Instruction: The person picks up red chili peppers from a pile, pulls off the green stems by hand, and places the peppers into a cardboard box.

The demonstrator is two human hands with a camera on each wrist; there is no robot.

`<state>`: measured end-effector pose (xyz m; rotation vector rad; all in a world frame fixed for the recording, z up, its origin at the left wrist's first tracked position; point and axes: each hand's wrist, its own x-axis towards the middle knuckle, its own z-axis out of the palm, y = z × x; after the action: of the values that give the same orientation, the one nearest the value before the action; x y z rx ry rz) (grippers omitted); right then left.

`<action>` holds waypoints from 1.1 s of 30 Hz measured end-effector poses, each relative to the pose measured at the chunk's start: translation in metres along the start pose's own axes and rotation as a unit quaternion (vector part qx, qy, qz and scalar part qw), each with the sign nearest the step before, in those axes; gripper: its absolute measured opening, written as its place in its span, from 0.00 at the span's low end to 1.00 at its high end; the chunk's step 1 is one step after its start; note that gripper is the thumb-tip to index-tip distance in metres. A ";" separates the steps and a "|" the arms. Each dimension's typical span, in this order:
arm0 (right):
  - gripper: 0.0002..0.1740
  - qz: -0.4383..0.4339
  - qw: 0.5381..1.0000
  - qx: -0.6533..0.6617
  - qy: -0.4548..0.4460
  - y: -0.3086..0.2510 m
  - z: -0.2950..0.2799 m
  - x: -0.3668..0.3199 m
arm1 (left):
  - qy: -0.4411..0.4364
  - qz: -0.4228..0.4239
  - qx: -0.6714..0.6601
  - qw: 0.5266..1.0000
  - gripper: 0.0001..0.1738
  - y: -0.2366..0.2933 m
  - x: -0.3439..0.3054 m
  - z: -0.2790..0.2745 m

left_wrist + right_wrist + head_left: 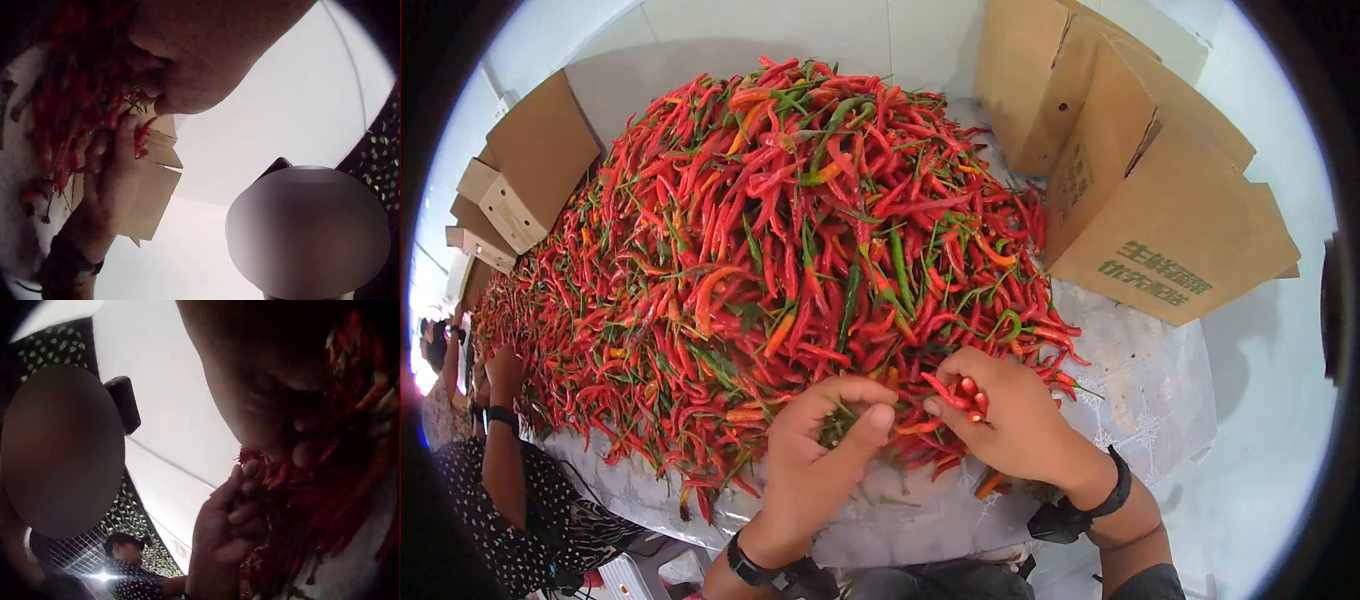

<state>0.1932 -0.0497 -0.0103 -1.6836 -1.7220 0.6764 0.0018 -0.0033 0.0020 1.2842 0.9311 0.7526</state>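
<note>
A big heap of red chili peppers point(730, 230), with some green and orange ones mixed in, covers most of the table. At its front edge, my right hand point(1018, 418) grips several red chilies point(968, 398), their ends poking out between thumb and fingers. My left hand point(818, 455) is beside it, thumb and fingers curled around a small bunch of green stems point(834, 428). The two hands face each other, a short gap between their fingertips. In the left wrist view, red chilies point(144, 137) stick out from the right hand point(115, 172). The right wrist view is dark around the fingers.
Tall cardboard boxes point(1170, 210) stand at the right of the heap, and more cartons point(545, 160) at the left. A pale plastic cover point(1140, 370) lies over the table. Another person's arm point(504, 450) reaches to the heap at far left. Loose stems point(890, 500) lie near the front edge.
</note>
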 end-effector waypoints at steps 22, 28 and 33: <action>0.11 0.085 0.840 0.478 -0.243 -0.011 -0.019 -0.007 | -0.156 0.125 0.033 0.979 0.06 -0.010 -0.001 -0.005; 0.10 0.066 0.901 0.415 -0.109 -0.013 -0.040 -0.011 | -0.143 -0.020 -0.124 0.982 0.16 -0.003 -0.005 -0.004; 0.10 -0.107 0.782 0.108 0.605 -0.026 -0.140 -0.015 | -0.120 -0.082 -0.364 0.920 0.19 -0.004 0.005 -0.012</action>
<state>0.2788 -0.0758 0.1010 -1.2101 -0.7932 -0.3261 -0.0068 0.0054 -0.0033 0.6106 0.4704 0.6951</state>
